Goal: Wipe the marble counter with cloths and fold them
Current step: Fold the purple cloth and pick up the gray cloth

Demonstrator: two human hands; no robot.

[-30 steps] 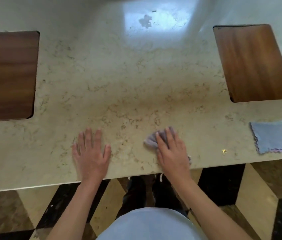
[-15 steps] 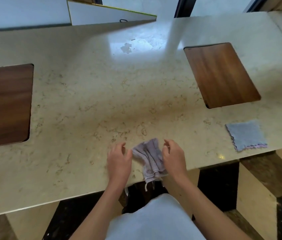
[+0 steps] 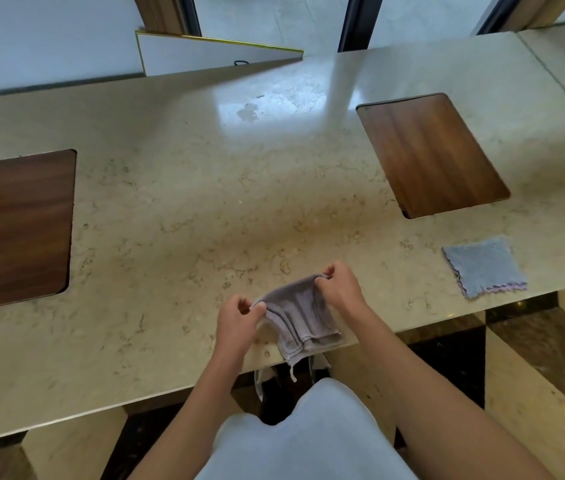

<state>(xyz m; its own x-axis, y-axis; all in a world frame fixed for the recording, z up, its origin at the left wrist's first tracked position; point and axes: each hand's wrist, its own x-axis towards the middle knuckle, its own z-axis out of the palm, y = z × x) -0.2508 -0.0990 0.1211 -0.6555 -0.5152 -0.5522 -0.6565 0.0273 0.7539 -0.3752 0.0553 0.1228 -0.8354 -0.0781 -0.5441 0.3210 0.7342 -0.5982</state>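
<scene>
At the near edge of the marble counter (image 3: 205, 209), the left hand (image 3: 237, 322) and right hand (image 3: 341, 289) each pinch a top corner of a grey cloth (image 3: 300, 317). It hangs bunched in folds, its long axis running from the hands toward the person, the lower end past the counter edge. A blue cloth (image 3: 484, 266) lies flat well off to the right.

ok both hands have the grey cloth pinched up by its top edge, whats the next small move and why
Probably pull the two pinched corners apart to spread it flat. The left hand and right hand each grip a corner of the grey cloth, but it hangs bunched in ridges over the marble counter edge, too wrinkled to fold neatly like the blue cloth.
</scene>
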